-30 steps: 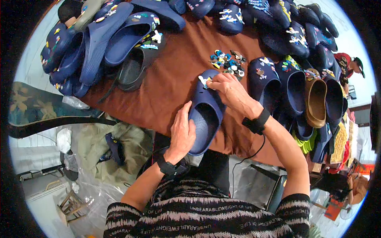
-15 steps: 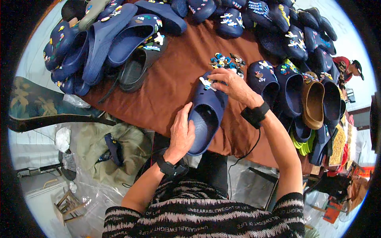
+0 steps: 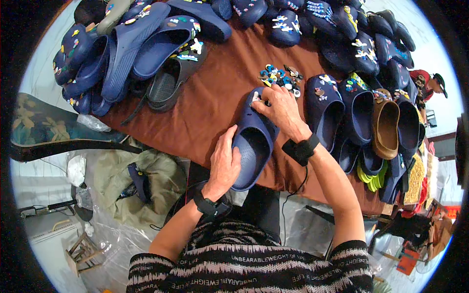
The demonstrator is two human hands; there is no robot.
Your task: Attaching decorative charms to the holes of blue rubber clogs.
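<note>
Brown-draped worktop (image 3: 220,73) | navy clog (image 3: 255,138) over near edge, toe pointing away | left hand (image 3: 223,162) clamped on its side | right hand (image 3: 282,111) at white toe charm (image 3: 256,96), grip unclear | advisable: brace clog firmly, press charm squarely

Wearer's clothing: a short-sleeved black shirt (image 3: 244,266) with pale, jagged horizontal bands and rows of pale lettering; dark trousers (image 3: 262,210); black left wristband (image 3: 205,203); black right wristband (image 3: 301,149), with a thin dark cable (image 3: 292,194).

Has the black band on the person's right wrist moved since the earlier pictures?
Yes; the black band has moved leftward, farther from the brown clog at the right.
</note>
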